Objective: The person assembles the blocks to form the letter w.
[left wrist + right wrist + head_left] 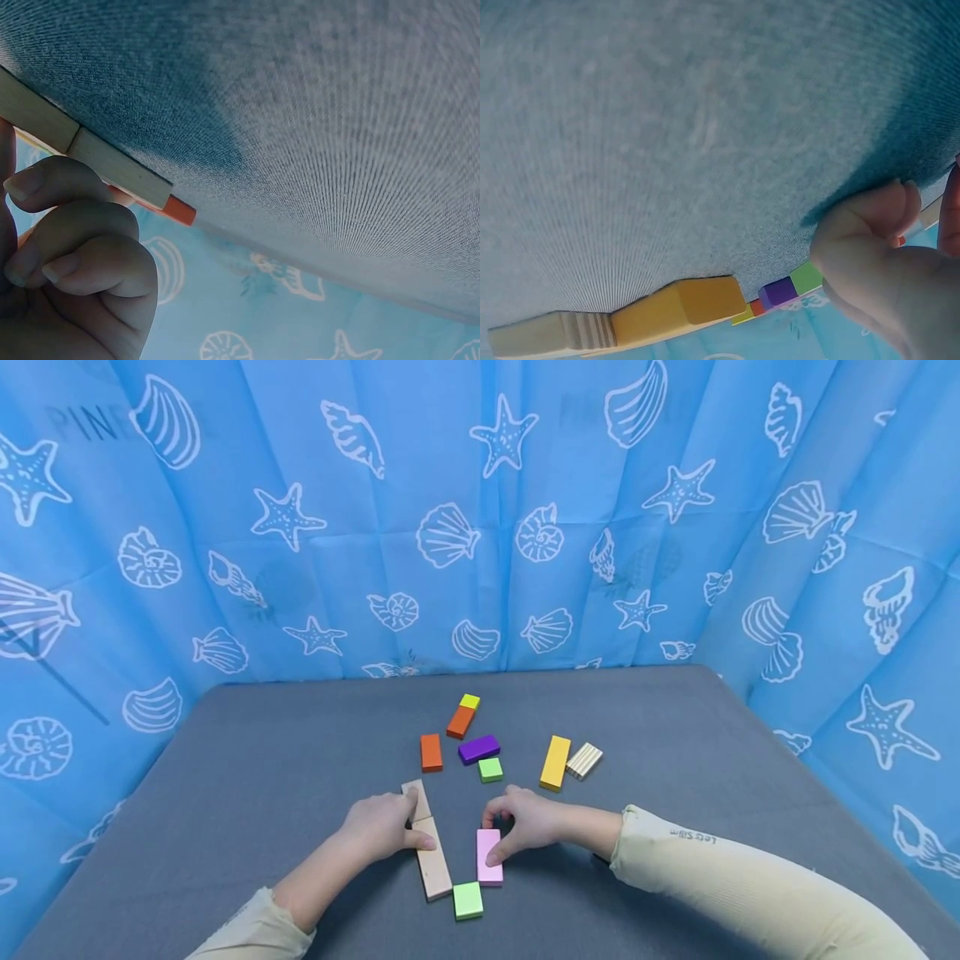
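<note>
Two plain wooden blocks lie end to end on the grey cloth: a shorter one [417, 800] at the far end and a longer one [435, 878] nearer. My left hand [378, 827] grips over their joint, thumb on the longer block, forefinger by the shorter. Its other fingers [105, 259] are curled in the left wrist view. To the right, a pink block [489, 878] lies flat, held by my right hand [534, 820] with the thumb on its top and the forefinger bent at its far end. A light green block [468, 902] sits at the near ends of the long wooden and pink blocks.
Beyond the hands lie an orange block [431, 752], an orange-red one [460, 722] against a yellow-green one [470, 702], and a purple block [478, 749] by another green block [491, 770]. Farther right, a yellow block [555, 763] adjoins a ridged wooden one [585, 760]. A blue curtain [450, 568] surrounds the table.
</note>
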The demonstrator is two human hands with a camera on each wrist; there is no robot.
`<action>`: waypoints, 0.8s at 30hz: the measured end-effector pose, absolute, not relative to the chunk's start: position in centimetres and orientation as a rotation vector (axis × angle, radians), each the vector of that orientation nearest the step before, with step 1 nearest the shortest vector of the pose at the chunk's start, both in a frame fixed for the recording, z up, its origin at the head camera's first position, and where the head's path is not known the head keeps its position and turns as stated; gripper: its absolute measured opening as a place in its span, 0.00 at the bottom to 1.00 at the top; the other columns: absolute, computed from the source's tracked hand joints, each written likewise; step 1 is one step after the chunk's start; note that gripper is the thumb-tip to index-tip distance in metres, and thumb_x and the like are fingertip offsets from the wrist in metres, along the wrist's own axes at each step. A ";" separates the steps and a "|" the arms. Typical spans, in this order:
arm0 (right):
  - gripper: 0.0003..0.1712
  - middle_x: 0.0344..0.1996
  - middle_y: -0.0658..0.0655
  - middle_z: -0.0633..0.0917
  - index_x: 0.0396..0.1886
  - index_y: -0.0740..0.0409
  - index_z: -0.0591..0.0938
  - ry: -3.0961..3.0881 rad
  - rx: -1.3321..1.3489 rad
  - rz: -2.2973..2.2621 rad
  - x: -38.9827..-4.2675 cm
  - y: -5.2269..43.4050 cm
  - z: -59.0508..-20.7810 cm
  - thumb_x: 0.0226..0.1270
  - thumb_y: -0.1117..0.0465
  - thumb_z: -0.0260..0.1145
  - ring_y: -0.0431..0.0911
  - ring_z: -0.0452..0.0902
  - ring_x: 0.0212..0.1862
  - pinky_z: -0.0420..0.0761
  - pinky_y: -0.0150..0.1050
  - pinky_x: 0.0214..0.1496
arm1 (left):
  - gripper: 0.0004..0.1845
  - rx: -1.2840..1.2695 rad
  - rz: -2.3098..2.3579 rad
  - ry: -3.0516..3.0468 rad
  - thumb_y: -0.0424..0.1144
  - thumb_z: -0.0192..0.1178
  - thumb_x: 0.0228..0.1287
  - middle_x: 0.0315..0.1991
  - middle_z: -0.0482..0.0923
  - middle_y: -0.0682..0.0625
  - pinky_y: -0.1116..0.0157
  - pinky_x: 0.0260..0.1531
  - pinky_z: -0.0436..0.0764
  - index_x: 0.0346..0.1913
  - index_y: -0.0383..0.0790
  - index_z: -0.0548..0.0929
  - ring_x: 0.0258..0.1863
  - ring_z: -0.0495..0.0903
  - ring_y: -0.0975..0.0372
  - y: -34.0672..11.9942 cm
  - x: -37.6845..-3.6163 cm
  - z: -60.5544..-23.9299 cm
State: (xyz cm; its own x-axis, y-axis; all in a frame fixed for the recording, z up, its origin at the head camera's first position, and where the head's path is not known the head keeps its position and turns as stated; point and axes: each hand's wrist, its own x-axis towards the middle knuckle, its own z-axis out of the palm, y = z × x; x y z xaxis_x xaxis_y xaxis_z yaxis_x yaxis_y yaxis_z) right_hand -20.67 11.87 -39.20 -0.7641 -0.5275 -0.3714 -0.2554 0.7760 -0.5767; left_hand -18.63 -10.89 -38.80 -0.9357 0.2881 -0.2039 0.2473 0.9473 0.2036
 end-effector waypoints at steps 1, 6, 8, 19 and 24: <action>0.16 0.38 0.51 0.72 0.36 0.42 0.81 2.441 -0.585 -0.687 -20.7 11.9 -39.2 0.51 0.52 0.79 0.47 0.66 0.44 0.70 0.44 0.41 | 0.41 0.399 0.254 2.868 0.58 0.72 0.49 0.30 0.80 0.46 0.58 0.28 0.75 0.59 0.32 0.77 0.26 0.72 0.59 -10.9 -18.7 -38.8; 0.16 0.38 0.51 0.72 0.36 0.42 0.81 2.442 -0.572 -0.688 -20.6 11.9 -39.1 0.51 0.53 0.79 0.47 0.66 0.45 0.70 0.45 0.42 | 0.42 0.395 0.249 2.866 0.58 0.72 0.49 0.38 0.83 0.41 0.54 0.33 0.78 0.61 0.31 0.76 0.28 0.75 0.58 -10.9 -18.7 -38.7; 0.16 0.38 0.51 0.72 0.35 0.42 0.80 2.443 -0.569 -0.693 -20.6 11.9 -39.0 0.51 0.53 0.79 0.47 0.66 0.45 0.70 0.45 0.42 | 0.42 0.400 0.248 2.867 0.58 0.72 0.49 0.38 0.83 0.41 0.54 0.33 0.78 0.61 0.31 0.76 0.28 0.75 0.58 -10.9 -18.7 -38.8; 0.15 0.37 0.51 0.71 0.33 0.44 0.80 2.458 -0.570 -0.708 -20.3 12.1 -39.1 0.51 0.54 0.79 0.48 0.65 0.44 0.68 0.44 0.41 | 0.43 0.398 0.247 2.859 0.58 0.72 0.49 0.42 0.83 0.40 0.52 0.37 0.79 0.62 0.31 0.75 0.31 0.78 0.56 -10.9 -18.8 -38.9; 0.15 0.37 0.51 0.71 0.32 0.45 0.80 2.467 -0.582 -0.708 -20.2 12.2 -39.0 0.50 0.54 0.79 0.47 0.65 0.43 0.68 0.44 0.41 | 0.43 0.389 0.242 2.853 0.58 0.71 0.49 0.44 0.83 0.39 0.51 0.38 0.79 0.62 0.31 0.75 0.34 0.80 0.54 -10.9 -18.8 -38.8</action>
State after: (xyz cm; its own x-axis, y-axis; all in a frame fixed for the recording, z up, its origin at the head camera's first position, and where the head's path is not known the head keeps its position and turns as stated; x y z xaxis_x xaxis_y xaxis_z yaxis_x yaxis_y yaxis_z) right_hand -20.18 12.21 -39.03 -0.7810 -0.5197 -0.3462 -0.2569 0.7727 -0.5804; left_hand -18.81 -10.90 -38.83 -0.9326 0.2828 -0.2243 0.2410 0.9505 0.1962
